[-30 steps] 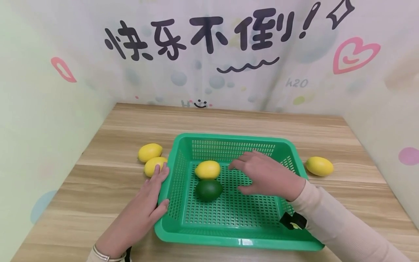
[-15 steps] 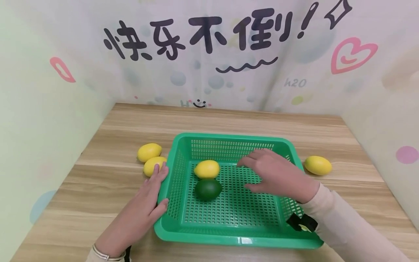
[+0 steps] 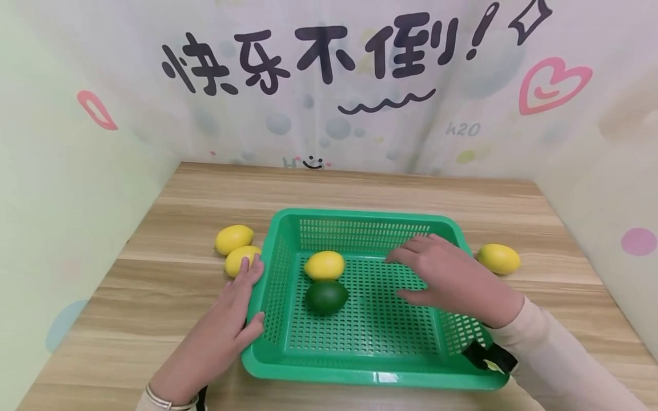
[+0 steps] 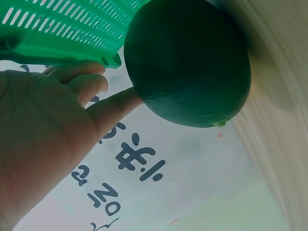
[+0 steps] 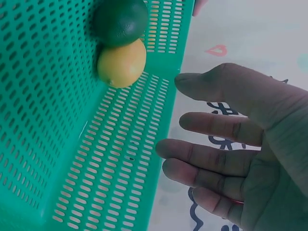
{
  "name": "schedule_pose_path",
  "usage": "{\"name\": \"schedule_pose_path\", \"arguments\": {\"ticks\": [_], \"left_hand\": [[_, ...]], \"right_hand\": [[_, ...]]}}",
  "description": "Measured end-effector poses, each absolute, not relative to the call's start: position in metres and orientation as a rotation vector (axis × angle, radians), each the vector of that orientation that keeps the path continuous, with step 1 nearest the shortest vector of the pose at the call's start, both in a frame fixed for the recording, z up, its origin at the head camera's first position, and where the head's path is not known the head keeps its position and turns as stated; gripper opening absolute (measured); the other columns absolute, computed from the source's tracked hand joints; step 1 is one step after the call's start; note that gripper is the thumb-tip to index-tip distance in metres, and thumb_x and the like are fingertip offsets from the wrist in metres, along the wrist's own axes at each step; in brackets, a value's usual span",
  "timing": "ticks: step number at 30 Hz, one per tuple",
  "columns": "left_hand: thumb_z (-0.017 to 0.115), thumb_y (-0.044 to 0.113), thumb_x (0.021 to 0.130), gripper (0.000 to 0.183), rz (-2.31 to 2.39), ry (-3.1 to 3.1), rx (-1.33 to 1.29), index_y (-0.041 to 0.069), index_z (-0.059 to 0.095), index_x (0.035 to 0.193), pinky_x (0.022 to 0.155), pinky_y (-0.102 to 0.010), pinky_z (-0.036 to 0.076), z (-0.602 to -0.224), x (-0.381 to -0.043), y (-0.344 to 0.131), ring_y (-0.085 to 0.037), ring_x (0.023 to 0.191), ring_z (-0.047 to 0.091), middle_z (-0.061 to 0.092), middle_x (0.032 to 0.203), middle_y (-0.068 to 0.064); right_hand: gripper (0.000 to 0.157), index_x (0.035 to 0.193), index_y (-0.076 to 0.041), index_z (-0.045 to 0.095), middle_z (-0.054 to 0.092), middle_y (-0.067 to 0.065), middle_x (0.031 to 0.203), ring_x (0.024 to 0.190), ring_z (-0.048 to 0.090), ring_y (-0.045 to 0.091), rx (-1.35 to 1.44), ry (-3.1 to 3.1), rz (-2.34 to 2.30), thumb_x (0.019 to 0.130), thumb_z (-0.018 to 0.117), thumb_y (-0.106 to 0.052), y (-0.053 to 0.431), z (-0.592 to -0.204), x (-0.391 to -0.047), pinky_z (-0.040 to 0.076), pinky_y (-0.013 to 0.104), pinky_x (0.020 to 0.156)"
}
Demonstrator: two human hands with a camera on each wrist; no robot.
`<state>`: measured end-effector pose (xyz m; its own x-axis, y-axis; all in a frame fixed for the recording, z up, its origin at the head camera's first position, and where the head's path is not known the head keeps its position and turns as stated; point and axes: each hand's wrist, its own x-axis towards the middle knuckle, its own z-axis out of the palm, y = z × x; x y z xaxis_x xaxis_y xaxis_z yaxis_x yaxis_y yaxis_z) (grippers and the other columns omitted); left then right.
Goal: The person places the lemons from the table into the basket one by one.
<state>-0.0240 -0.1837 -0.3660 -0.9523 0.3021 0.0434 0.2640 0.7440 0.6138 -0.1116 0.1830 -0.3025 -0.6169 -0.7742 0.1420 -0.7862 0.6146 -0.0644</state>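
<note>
Pulling away over a green basket (image 3: 385,378), a person's right hand (image 3: 443,279) has just shifted rightward, leaving a wider gap between itself and the two fruits inside. It holds nothing; its fingers are loosely bent, thumb apart, as the right wrist view confirms. Those fruits, a lemon (image 3: 325,266) and a green fruit (image 3: 327,297), have stayed where they were, touching, on the left part of the basket's floor, the lemon behind the green one. With the hand well apart from them, the pair seems settled, and placing them looks finished.

The left hand (image 3: 239,308) grasps nothing either: its fingers lie outstretched along the basket's left rim, perhaps steadying it.

More fruit remains outside on the wooden table (image 3: 92,342). Two yellow lemons sit left of the basket, the rear lemon (image 3: 233,240) against the front lemon (image 3: 241,261), whose edge the left fingertips overlap; contact is unclear. One right-hand lemon (image 3: 498,259) rests just beside the basket's right side. The left wrist view shows another green fruit, the outer one (image 4: 187,62), beside the left hand; whether they touch cannot be told. Filling the basket, if that is the work, appears only partly done.
</note>
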Motion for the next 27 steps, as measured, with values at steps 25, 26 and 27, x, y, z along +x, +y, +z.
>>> {"name": "schedule_pose_path", "arguments": {"ticks": [25,26,27], "left_hand": [[0.049,0.019,0.106,0.066,0.974,2.966,0.449,0.005,0.020,0.164,0.114,-0.069,0.028,-0.367,-0.021,-0.176,-0.036,0.156,0.013,0.020,0.170,-0.010],[0.049,0.018,0.106,0.066,0.981,2.966,0.452,0.005,0.020,0.164,0.115,-0.068,0.028,-0.368,-0.021,-0.176,-0.036,0.156,0.013,0.020,0.170,-0.010],[0.049,0.018,0.106,0.066,0.987,2.966,0.455,0.005,0.020,0.164,0.115,-0.068,0.028,-0.368,-0.021,-0.176,-0.036,0.156,0.013,0.020,0.170,-0.010]], "right_hand": [[0.051,0.118,-0.007,0.073,0.074,0.000,0.109,0.099,0.069,0.023,1.210,-2.663,0.267,0.072,0.093,-0.021,0.225,-0.287,-0.107,0.057,0.048,0.088],[0.051,0.117,-0.007,0.073,0.074,0.000,0.108,0.099,0.069,0.024,1.205,-2.668,0.263,0.073,0.092,-0.021,0.227,-0.288,-0.106,0.057,0.048,0.086],[0.050,0.116,-0.007,0.073,0.074,0.001,0.108,0.099,0.069,0.024,1.201,-2.673,0.257,0.073,0.092,-0.021,0.230,-0.288,-0.106,0.057,0.049,0.085]]}}
